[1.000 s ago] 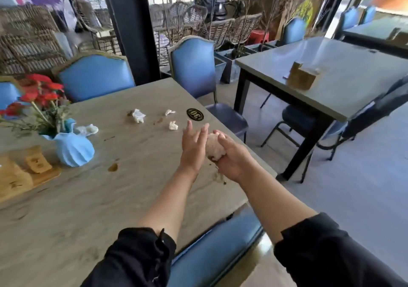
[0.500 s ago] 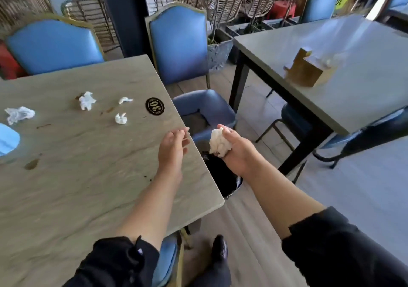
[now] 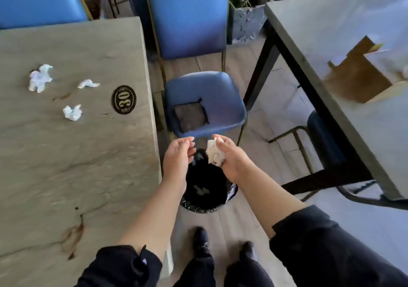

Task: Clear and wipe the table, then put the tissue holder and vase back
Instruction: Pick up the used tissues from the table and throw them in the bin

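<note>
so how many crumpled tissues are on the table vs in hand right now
On the table: 3 crumpled tissues
In the right hand: 1 tissue wad
In the left hand: 0
Total: 4

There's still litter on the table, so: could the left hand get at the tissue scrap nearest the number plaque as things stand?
Probably yes. The left hand holds nothing and hangs over the bin beside the table. Nothing lies between it and that scrap.
</note>
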`<state>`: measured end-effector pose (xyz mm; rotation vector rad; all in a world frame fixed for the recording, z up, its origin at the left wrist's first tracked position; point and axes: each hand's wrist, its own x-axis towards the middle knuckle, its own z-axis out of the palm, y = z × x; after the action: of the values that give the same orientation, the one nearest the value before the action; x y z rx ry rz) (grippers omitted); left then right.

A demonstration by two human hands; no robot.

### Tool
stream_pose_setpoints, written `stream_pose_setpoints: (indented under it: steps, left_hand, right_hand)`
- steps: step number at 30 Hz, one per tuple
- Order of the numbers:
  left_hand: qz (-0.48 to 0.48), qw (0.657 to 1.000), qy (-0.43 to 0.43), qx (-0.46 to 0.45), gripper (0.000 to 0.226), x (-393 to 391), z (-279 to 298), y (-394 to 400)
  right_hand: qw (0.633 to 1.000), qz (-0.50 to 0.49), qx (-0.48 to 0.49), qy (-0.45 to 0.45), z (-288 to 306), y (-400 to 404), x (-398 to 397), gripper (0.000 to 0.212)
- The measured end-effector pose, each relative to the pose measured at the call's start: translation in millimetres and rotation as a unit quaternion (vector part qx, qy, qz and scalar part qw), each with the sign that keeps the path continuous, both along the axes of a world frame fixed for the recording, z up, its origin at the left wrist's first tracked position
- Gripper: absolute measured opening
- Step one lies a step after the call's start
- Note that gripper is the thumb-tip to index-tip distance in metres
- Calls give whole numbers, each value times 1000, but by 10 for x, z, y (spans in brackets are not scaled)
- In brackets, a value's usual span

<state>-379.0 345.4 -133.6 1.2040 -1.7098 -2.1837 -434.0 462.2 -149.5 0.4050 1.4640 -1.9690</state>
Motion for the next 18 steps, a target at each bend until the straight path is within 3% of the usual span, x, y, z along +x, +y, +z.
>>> stream_pose_setpoints:
  steps: [4, 12, 18]
  left_hand:
    - [52, 998, -47, 10, 26, -182, -397, 83]
    - [207, 965, -136, 85, 16, -252, -1642, 279]
    - [239, 951, -175, 85, 27, -285, -2416, 387]
  right_hand:
    - [997, 62, 50, -22, -420, 67, -338, 34]
    - [974, 176, 102, -99, -1641, 84, -727, 17]
    - [946, 245, 169, -126, -2437, 43, -787, 24]
